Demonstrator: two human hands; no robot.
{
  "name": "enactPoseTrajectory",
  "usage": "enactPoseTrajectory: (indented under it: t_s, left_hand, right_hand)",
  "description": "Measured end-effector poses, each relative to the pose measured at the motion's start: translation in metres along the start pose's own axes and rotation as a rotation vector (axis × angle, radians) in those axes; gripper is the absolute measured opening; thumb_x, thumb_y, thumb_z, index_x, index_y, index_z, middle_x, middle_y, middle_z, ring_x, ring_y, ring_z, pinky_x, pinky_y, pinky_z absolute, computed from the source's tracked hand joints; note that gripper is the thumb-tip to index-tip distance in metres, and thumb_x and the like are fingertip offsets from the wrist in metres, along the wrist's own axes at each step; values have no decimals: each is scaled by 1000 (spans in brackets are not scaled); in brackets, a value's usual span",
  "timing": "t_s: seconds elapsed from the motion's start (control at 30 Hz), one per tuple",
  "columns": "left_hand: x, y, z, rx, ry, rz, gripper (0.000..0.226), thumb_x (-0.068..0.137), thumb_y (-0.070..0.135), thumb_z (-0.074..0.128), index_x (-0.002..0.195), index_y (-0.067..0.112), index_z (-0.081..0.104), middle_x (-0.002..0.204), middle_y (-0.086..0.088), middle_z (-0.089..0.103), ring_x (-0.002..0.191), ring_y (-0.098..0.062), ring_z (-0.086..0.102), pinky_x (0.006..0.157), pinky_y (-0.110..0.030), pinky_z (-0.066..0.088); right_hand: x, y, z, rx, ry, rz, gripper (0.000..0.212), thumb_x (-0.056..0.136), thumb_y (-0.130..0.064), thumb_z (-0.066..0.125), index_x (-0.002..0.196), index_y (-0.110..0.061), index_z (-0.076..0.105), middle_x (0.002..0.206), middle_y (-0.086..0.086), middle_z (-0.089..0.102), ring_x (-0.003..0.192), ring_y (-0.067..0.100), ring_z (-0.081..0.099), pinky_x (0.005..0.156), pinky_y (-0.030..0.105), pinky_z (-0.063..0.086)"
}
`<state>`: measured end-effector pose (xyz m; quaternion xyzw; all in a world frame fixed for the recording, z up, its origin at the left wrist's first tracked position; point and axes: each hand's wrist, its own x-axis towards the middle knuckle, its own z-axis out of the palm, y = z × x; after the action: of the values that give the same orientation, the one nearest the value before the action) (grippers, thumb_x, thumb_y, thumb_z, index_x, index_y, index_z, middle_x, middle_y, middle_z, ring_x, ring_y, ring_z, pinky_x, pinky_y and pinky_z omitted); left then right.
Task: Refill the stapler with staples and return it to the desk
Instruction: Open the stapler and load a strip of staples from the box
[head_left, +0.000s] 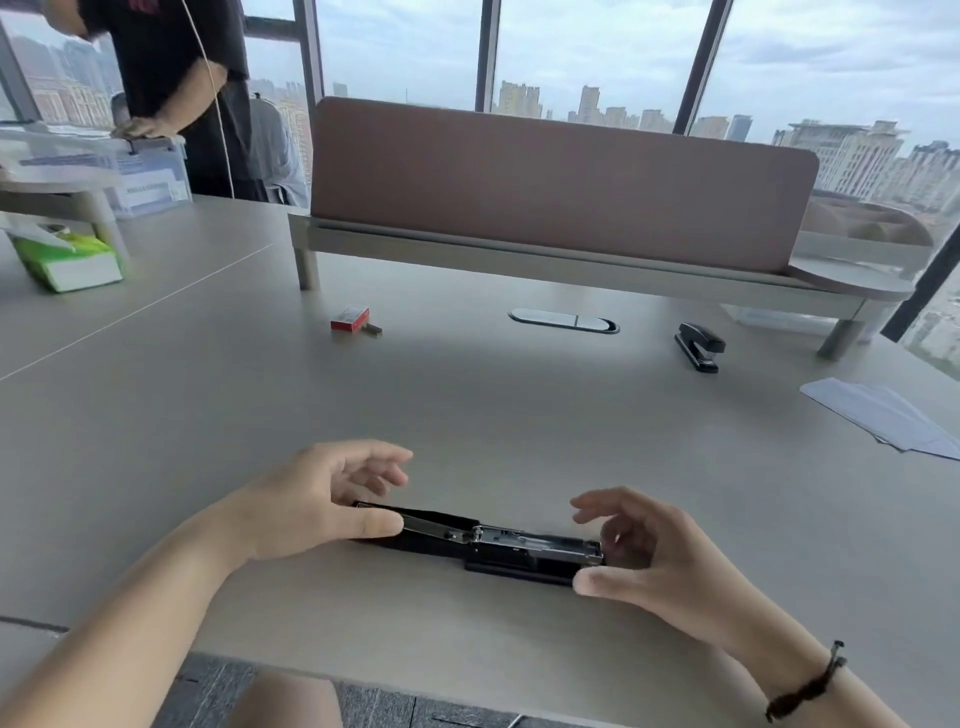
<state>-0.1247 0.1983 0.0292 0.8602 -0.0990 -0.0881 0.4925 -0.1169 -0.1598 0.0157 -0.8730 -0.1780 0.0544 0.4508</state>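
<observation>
A black stapler (498, 545) lies flat on the grey desk (467, 415) near the front edge, swung fully open with its metal staple channel facing up. My left hand (322, 499) holds the lid end at the left, thumb pressed on it, fingers spread above. My right hand (644, 551) grips the magazine end at the right between thumb and fingers. A red staple box (350, 318) sits far back, left of centre, with a strip of staples (373, 328) lying beside it.
A second black stapler (698, 345) stands shut at the back right. White paper sheets (883, 415) lie at the right edge. A pink divider on a raised shelf (561, 176) crosses the back. A green tissue pack (67, 260) and a standing person (171, 78) are at far left.
</observation>
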Motion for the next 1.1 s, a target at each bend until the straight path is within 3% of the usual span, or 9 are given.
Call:
enactPoseTrajectory:
  t_s: [0.2, 0.3, 0.43, 0.5, 0.6, 0.67, 0.87, 1.0, 1.1]
  left_hand:
    - [58, 10, -15, -72, 320, 10, 5, 87, 18, 76, 91, 20, 79, 88, -12, 77, 66, -12, 67, 72, -35, 55]
    - [97, 5, -23, -75, 454, -44, 6, 89, 18, 72, 86, 17, 77, 81, -14, 77, 59, -12, 63, 63, -29, 52]
    - [133, -10, -29, -35, 657, -99, 10, 88, 23, 69, 79, 24, 73, 65, 8, 70, 55, -12, 63, 63, -26, 50]
    - [141, -20, -32, -196, 767, -125, 18, 89, 21, 67, 72, 21, 72, 54, 7, 66, 43, -15, 59, 56, -31, 54]
    - [147, -31, -41, -496, 902, -104, 23, 92, 13, 62, 71, 18, 71, 61, -6, 64, 40, -14, 53, 46, -33, 53]
    - [151, -35, -45, -556, 945, -81, 21, 92, 10, 62, 74, 17, 70, 66, -11, 63, 39, -12, 53, 45, -32, 53]
    - [163, -44, -56, -865, 1036, -167, 16, 94, 13, 61, 80, 13, 69, 67, -7, 63, 37, -11, 52, 47, -31, 51]
    - [166, -45, -54, -821, 1027, -138, 13, 95, 15, 59, 85, 14, 68, 67, -4, 63, 33, -9, 51, 52, -37, 51]
    - [166, -45, -51, -785, 1022, -128, 17, 95, 16, 59, 80, 17, 67, 59, 3, 64, 32, -10, 51, 56, -41, 51]
  right_hand:
    - [64, -14, 2, 45, 108, 46, 21, 77, -32, 81, 96, -34, 73, 97, -6, 75, 78, 15, 66, 70, 25, 51]
    - [118, -28, 15, -50, 73, 61, 22, 81, -35, 77, 102, -31, 70, 96, -7, 73, 83, 19, 67, 67, 21, 49]
    - [192, -43, 48, -93, 44, 82, 27, 82, -35, 75, 106, -26, 69, 97, -6, 70, 77, 13, 63, 62, 24, 48]
    - [227, -49, 65, -95, 46, 84, 30, 81, -36, 75, 108, -24, 69, 99, -3, 70, 79, 16, 65, 60, 25, 49]
    - [277, -57, 89, -120, 106, 74, 31, 81, -36, 75, 107, -21, 70, 89, -3, 67, 74, 16, 62, 60, 23, 46]
    - [308, -64, 105, -134, 145, 62, 33, 80, -35, 75, 108, -18, 71, 83, -3, 64, 74, 16, 61, 62, 23, 46]
    - [387, -69, 149, -175, 167, 58, 45, 80, -43, 73, 115, -15, 69, 93, -2, 66, 93, 17, 63, 76, 26, 46]
    - [411, -66, 165, -305, 177, 37, 45, 78, -50, 70, 111, -20, 71, 112, -1, 71, 106, 20, 65, 85, 31, 51]
    - [417, -63, 166, -336, 179, 10, 37, 80, -49, 67, 105, -22, 73, 108, -1, 72, 102, 21, 66, 83, 32, 53]
